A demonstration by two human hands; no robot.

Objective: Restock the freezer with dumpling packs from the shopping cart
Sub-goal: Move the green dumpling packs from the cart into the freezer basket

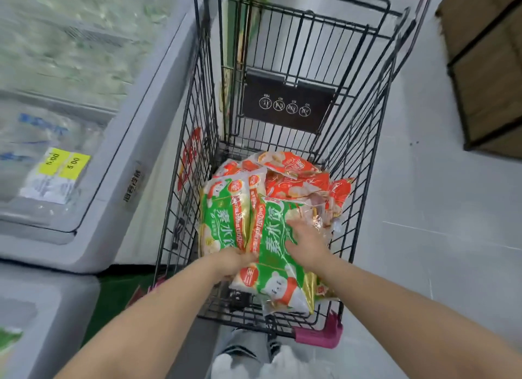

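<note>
Both hands reach into the shopping cart (310,39), which stands right of the freezer (118,163). The left hand (233,262) curls its fingers round the left edge of the near green dumpling pack (271,254). The right hand (306,243) lies on the same pack, fingers extended. A second green pack (223,220) lies just left; red packs (296,180) lie farther back.

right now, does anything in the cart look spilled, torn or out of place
Nothing stands out: the dumpling packs lie in a loose, overlapping heap in the shopping cart, none visibly torn or spilled.
</note>
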